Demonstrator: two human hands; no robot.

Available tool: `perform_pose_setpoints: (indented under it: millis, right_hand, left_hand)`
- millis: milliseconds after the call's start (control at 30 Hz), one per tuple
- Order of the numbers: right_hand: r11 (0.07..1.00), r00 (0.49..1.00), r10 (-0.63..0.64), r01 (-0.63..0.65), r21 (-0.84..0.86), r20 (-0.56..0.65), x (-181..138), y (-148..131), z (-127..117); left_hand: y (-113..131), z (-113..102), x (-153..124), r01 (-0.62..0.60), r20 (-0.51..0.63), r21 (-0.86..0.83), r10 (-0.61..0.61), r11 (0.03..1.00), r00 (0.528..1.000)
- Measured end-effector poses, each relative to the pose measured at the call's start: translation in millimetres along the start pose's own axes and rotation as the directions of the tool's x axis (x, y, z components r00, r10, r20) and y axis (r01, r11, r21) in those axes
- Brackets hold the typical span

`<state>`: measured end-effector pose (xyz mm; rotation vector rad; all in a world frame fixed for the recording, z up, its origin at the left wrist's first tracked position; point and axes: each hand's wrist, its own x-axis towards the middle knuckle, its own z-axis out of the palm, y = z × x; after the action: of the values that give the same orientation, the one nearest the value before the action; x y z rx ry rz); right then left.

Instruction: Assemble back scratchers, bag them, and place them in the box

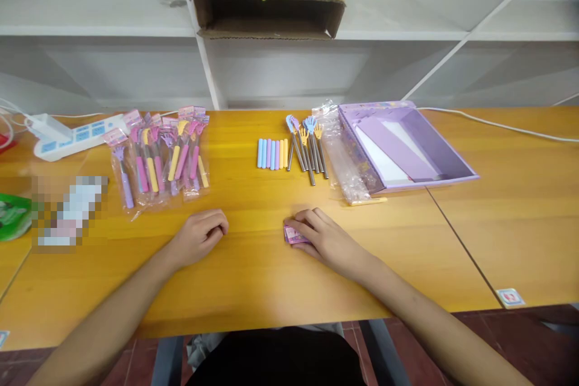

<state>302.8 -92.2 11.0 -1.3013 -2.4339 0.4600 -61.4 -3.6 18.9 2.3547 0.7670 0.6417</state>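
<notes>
while pinched at the table [253, 283] in the nearly closed right hand [329, 238], with the left hand [198, 238] loosely curled, seemingly empty, judge the cards [293, 234] likely light, bendy, slick, best held by edges.

Toward the far edge of the desk [244, 295], handles [272, 154] are lying between packets [158, 163], left, and rods [307, 155]; a box [436, 129] is sitting right, cards [295, 237] nearer the front.

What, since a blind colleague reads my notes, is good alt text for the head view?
A person's right hand grips pink cards on a table, the left hand curled nearby. Beyond lie bagged sticks, coloured tubes, hand-tipped metal rods and a purple box.
</notes>
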Motion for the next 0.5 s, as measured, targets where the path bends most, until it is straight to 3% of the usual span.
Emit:
perform_pose_setpoints:
  millis: [100, 200, 267, 333, 400, 500]
  right_hand:
    - [0.999, 0.999, 0.039, -0.039, -0.02, -0.033, -4.7, 1.3, -10.5]
    - [0.959, 0.973, 0.206, -0.222, -0.179, -0.104, -34.3, 12.8, -31.0]
    - [0.839, 0.912, 0.376, -0.411, -0.356, -0.165, -61.8, 25.9, -43.5]
    - [0.668, 0.818, 0.519, -0.568, -0.48, -0.246, -85.3, 41.7, -51.5]
    - [0.575, 0.76, 0.588, -0.633, -0.519, -0.275, -98.1, 58.1, -54.5]
    - [0.61, 0.766, 0.61, -0.617, -0.497, -0.203, -97.8, 79.4, -54.0]
  left_hand:
    - [-2.0, -0.2, -0.3, 0.004, 0.026, 0.011, -0.004, 1.0, 1.0]
    - [2.5, 1.5, -0.6, -0.013, -0.006, 0.021, 0.013, 1.0, 1.0]
    - [13.5, 6.3, 3.8, -0.037, -0.074, 0.045, 0.04, 0.998, 0.996]
    - [30.1, 16.2, 15.3, -0.069, -0.083, 0.109, 0.078, 0.992, 0.993]
    - [47.5, 31.7, 34.2, -0.126, 0.059, 0.183, 0.117, 0.975, 0.991]
    - [62.7, 60.0, 69.2, -0.216, 0.254, 0.214, 0.159, 0.953, 0.954]
